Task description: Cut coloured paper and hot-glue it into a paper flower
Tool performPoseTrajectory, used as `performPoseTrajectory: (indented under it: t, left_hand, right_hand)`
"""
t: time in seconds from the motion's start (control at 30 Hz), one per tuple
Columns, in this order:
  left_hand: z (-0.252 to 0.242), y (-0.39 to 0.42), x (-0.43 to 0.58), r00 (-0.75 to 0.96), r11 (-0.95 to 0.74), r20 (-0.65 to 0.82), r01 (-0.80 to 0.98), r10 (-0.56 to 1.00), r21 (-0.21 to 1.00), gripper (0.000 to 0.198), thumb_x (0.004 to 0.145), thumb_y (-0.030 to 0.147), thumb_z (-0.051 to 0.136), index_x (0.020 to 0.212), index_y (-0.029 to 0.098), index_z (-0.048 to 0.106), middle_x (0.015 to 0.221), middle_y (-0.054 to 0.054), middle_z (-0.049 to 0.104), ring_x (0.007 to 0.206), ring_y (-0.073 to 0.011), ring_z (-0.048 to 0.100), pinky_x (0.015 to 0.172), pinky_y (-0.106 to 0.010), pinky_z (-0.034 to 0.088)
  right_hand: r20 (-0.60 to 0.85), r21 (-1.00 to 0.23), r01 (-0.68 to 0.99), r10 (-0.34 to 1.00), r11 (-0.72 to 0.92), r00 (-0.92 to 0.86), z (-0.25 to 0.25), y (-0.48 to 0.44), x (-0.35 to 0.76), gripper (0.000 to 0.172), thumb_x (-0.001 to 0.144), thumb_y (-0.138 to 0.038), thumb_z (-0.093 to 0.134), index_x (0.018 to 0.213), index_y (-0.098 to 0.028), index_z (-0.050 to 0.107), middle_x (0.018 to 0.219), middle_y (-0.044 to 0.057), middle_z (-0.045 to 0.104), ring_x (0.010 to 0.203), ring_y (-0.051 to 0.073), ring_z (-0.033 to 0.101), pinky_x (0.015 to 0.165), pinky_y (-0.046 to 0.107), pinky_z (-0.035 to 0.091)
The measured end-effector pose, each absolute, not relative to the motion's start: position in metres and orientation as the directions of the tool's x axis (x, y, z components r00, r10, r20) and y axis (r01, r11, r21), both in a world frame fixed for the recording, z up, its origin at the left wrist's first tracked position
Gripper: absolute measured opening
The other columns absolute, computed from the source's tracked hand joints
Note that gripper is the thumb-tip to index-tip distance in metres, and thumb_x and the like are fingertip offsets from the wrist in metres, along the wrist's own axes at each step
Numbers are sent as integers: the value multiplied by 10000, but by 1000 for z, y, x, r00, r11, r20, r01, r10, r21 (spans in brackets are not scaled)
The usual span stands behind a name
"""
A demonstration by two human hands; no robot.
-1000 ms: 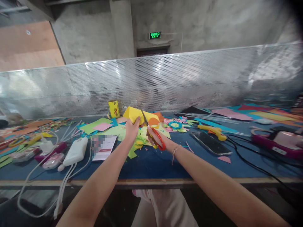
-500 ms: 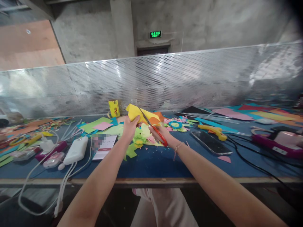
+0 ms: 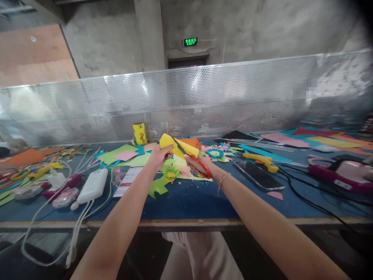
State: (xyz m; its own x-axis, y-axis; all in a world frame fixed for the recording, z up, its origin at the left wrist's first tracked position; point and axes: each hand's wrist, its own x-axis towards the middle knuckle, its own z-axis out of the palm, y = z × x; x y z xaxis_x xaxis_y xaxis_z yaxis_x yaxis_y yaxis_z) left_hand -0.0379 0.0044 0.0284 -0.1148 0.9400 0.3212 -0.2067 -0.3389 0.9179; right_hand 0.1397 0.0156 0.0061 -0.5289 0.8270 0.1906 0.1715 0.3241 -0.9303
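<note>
Pinched in my left hand (image 3: 160, 156) is a sheet of yellow paper (image 3: 190, 149), held up above the table. My right hand (image 3: 198, 165) is closed round the red handles of a pair of scissors (image 3: 207, 170). The dark blades lie against the yellow paper, pointing up and to the left. Just below my hands are a green paper flower (image 3: 170, 174) and a cut green piece of paper (image 3: 158, 186). A blue-rimmed paper flower (image 3: 215, 153) lies to the right of my right hand.
A phone (image 3: 129, 181) and a white power bank (image 3: 93, 186) with cables lie left. A dark phone (image 3: 258, 175) and a yellow glue gun (image 3: 261, 161) lie right. A perforated metal screen (image 3: 186, 101) stands behind the table. A yellow box (image 3: 140, 133) stands before it.
The yellow paper has tilted and shifted slightly right, and the scissors have turned a little with my right hand. On the far left, an orange sheet now shows higher up.
</note>
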Motion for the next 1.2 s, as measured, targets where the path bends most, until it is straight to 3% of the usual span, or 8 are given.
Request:
performPoseTrajectory:
  t: [0.1,0.33,0.63,0.73,0.87,1.03,1.2]
  left_hand:
    - [29,5,-43,-81,-288,277,-218,957,932,253,548,263,742,641,119,557,476,19,512,392,-36,418,372,-158,292]
    - [26,8,-53,48,-200,211,-173,976,964,241,555,237,757,661,128,570,480,27,500,371,-20,384,351,-141,258]
    - [28,5,-57,119,-157,170,-113,978,981,378,559,207,761,896,124,611,601,-20,589,391,-25,423,346,-137,259]
    - [25,7,-57,84,-141,151,-117,985,983,443,540,209,770,946,137,608,758,-59,641,483,-59,521,385,-147,347]
    - [15,16,-49,-99,-241,225,-201,969,949,424,575,300,740,942,134,606,876,-82,652,672,-136,612,541,-229,487]
    - [4,26,-42,-227,-360,322,-152,919,920,368,631,350,685,899,113,601,774,-52,642,578,-105,575,507,-214,464]
    - [5,27,-44,-188,-376,357,-76,915,924,343,619,383,686,796,104,596,555,4,565,436,-72,477,424,-187,381]
  right_hand:
    - [228,-887,205,780,413,-583,7,16,144,388,756,-543,513,624,-187,433,374,-79,359,302,49,317,331,184,264]
    - [133,-932,157,709,328,-693,8,15,152,412,780,-581,438,676,-183,450,427,-77,353,342,51,317,341,178,272]
    - [87,-913,257,764,318,-639,8,16,150,449,756,-610,449,638,-177,460,392,-76,355,319,53,320,325,186,265]
    - [82,-892,318,805,322,-587,11,13,148,441,736,-595,488,586,-182,443,366,-69,359,310,55,320,325,196,261]
    - [131,-894,303,839,331,-528,7,13,142,406,723,-560,522,586,-187,442,366,-68,368,307,57,324,336,201,271]
    - [86,-959,178,826,219,-557,2,13,138,388,728,-557,504,616,-194,426,373,-82,336,313,55,298,340,200,254]
    - [69,-972,140,795,191,-603,3,12,141,395,729,-575,496,642,-195,432,400,-77,342,343,60,302,363,213,247]
